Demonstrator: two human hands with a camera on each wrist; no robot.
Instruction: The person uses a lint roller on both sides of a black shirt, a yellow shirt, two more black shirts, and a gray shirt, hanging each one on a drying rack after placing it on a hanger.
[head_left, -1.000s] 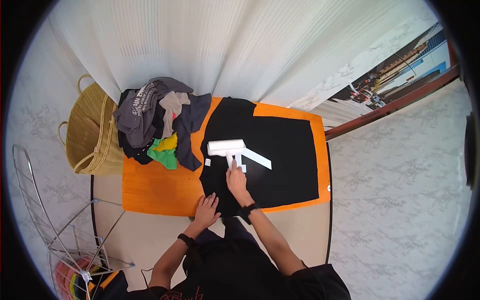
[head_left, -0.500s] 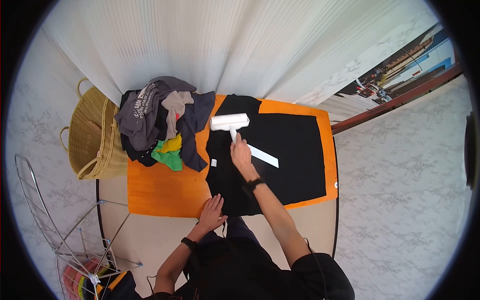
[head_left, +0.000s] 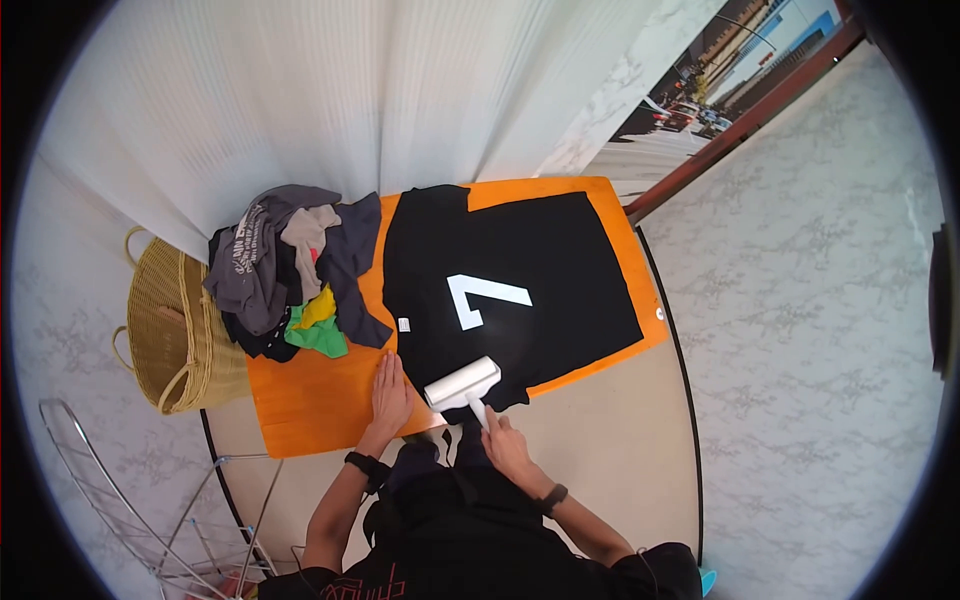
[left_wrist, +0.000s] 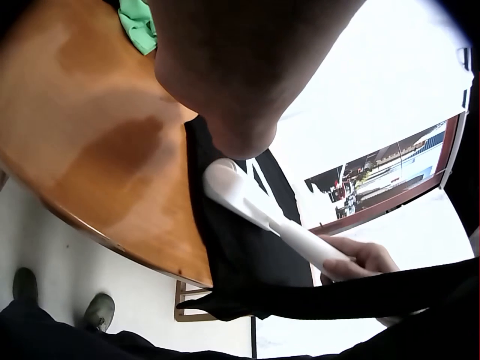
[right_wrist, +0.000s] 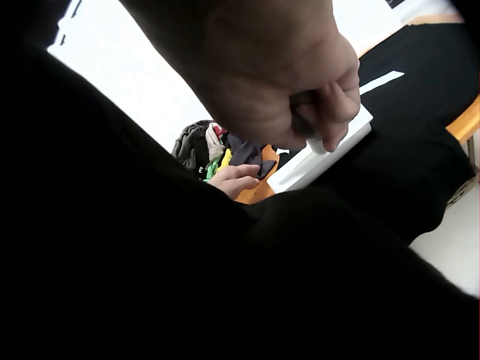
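Observation:
A black T-shirt [head_left: 575,270] with a white 7-shaped print [head_left: 505,291] lies spread on the orange wooden table [head_left: 325,405]. My right hand [head_left: 508,448] grips the handle of a white lint roller [head_left: 463,384], whose head lies over the shirt's near sleeve area. In the left wrist view the roller's handle [left_wrist: 304,244] runs back into the right hand's fingers [left_wrist: 349,268]. With fingers straight, my left hand [head_left: 392,397] rests on the table beside the shirt's left edge, near the small white neck label [head_left: 404,325].
A heap of clothes [head_left: 262,262] in grey, green and yellow sits on the table's far left. Left of it stands a wicker basket [head_left: 150,330]. A metal drying rack [head_left: 190,510] is at lower left, and a white curtain [head_left: 300,100] hangs behind the table.
My right hand has drawn the lint roller from the shirt's upper middle toward my body, uncovering the white print. My left hand has shifted left onto the bare wood. The head view has turned.

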